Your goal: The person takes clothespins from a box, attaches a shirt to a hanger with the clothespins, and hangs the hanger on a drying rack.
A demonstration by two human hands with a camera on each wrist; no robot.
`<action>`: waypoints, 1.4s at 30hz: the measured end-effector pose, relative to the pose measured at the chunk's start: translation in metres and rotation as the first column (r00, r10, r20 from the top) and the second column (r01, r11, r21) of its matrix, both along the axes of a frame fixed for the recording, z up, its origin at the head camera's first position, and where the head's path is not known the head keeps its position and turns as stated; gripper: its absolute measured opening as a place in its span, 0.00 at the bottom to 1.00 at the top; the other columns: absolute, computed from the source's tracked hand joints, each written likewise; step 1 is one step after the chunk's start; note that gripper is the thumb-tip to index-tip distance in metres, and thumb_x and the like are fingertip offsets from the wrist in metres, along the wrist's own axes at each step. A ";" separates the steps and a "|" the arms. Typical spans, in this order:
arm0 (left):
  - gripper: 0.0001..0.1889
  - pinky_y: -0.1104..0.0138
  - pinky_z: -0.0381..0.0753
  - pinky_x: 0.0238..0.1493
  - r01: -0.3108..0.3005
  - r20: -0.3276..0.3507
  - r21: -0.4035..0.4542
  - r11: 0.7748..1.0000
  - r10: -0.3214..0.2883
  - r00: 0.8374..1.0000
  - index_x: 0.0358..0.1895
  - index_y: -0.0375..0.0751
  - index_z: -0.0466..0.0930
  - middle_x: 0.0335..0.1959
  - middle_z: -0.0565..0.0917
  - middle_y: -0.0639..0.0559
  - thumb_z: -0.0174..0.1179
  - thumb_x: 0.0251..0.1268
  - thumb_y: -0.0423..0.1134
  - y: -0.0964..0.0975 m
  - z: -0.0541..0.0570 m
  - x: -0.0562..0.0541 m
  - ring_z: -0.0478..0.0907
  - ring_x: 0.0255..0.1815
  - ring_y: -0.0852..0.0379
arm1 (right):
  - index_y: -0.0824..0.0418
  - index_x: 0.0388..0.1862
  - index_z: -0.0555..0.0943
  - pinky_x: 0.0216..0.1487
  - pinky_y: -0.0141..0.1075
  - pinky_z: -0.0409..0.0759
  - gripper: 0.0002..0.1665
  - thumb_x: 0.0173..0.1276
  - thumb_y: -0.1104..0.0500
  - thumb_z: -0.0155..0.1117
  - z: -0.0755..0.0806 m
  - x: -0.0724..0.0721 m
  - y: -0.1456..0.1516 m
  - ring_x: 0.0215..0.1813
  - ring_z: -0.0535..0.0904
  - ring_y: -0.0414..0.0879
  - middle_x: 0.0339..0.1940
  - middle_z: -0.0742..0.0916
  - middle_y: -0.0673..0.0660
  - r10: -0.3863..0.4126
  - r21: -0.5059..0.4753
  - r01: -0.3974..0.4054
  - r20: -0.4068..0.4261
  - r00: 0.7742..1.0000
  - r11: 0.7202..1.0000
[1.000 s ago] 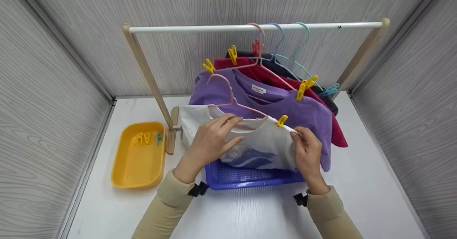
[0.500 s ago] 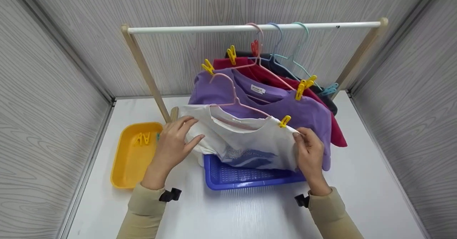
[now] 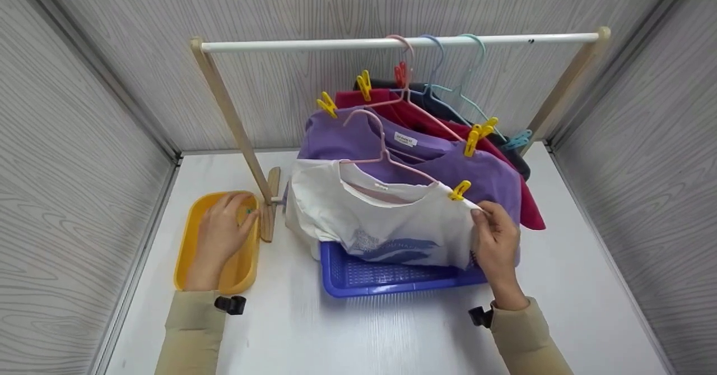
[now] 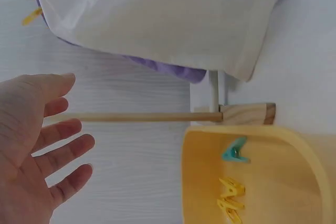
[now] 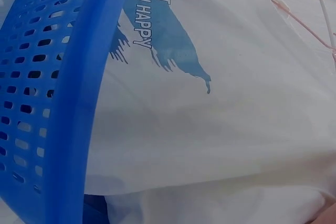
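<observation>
My right hand (image 3: pixel 497 240) pinches the shoulder edge of a white T-shirt (image 3: pixel 392 223) with a blue print. A pink hanger (image 3: pixel 384 151) sits inside the shirt, its hook free of the rail. One yellow clothespin (image 3: pixel 460 190) grips the shirt's shoulder near that hand. Over the yellow bin (image 3: pixel 246 271) hovers my left hand (image 3: pixel 221 232), its fingers loosely bent around nothing. The left wrist view shows a teal clothespin (image 4: pixel 235 150) and yellow clothespins (image 4: pixel 231 188) lying in the bin, apart from the fingers. The right wrist view shows barely any of the right hand.
A blue basket (image 3: pixel 364 292) stands under the shirt. Behind it, purple (image 3: pixel 330 139), red (image 3: pixel 532 212) and dark garments hang by hangers from the white rail (image 3: pixel 302 45), with several clothespins on them. The rack's wooden foot (image 3: pixel 269 223) stands between bin and shirt.
My left hand has moved away from the shirt's neckline, leftward to above the yellow bin. The right hand has shifted slightly right with the shirt, and the hanger has moved along.
</observation>
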State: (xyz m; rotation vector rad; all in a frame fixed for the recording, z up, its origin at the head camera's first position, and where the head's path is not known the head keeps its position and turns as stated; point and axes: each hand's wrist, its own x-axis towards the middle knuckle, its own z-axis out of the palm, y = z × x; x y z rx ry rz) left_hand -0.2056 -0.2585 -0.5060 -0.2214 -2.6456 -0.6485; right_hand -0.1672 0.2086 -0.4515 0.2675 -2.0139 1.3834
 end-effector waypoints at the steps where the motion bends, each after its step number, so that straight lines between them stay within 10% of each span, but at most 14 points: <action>1: 0.20 0.42 0.73 0.52 -0.014 0.036 0.006 1.000 0.014 0.999 0.55 0.31 0.78 0.53 0.79 0.34 0.66 0.64 0.39 -0.005 -0.002 -0.001 0.76 0.52 0.34 | 0.78 0.35 0.78 0.28 0.25 0.67 0.02 0.65 0.79 0.58 0.000 0.000 0.000 0.27 0.71 0.37 0.27 0.82 0.67 -0.003 0.000 0.003 0.002 1.000 1.000; 10: 0.23 0.39 0.68 0.59 -0.133 0.322 0.021 0.991 0.120 0.939 0.60 0.26 0.73 0.60 0.72 0.28 0.60 0.69 0.40 -0.047 -0.019 -0.016 0.70 0.59 0.31 | 0.78 0.36 0.78 0.25 0.25 0.66 0.02 0.65 0.79 0.58 0.000 0.001 0.002 0.24 0.69 0.37 0.22 0.79 0.69 0.002 -0.009 -0.002 0.007 1.000 1.000; 18: 0.24 0.41 0.67 0.62 -0.168 0.563 0.034 0.985 0.120 0.818 0.63 0.24 0.69 0.61 0.71 0.26 0.55 0.73 0.39 -0.062 -0.038 -0.029 0.69 0.61 0.31 | 0.78 0.35 0.78 0.26 0.25 0.67 0.02 0.65 0.79 0.58 -0.001 0.003 0.004 0.25 0.70 0.37 0.24 0.81 0.69 -0.018 -0.012 0.018 0.012 1.000 1.000; 34: 0.26 0.41 0.53 0.69 -0.114 0.796 0.049 0.992 0.030 0.605 0.74 0.29 0.55 0.72 0.58 0.29 0.41 0.76 0.31 -0.064 -0.050 -0.047 0.56 0.72 0.31 | 0.78 0.35 0.79 0.27 0.26 0.67 0.03 0.65 0.79 0.58 -0.003 0.003 0.005 0.26 0.71 0.37 0.25 0.80 0.68 0.004 -0.036 -0.004 0.004 1.000 0.999; 42: 0.27 0.41 0.57 0.67 -0.050 0.814 -0.015 0.999 0.041 0.580 0.75 0.31 0.54 0.71 0.61 0.28 0.40 0.75 0.31 -0.059 -0.050 -0.047 0.60 0.70 0.31 | 0.78 0.36 0.78 0.26 0.26 0.66 0.03 0.65 0.79 0.57 -0.002 0.004 0.003 0.26 0.69 0.37 0.23 0.79 0.69 0.000 -0.011 0.000 0.018 1.000 1.000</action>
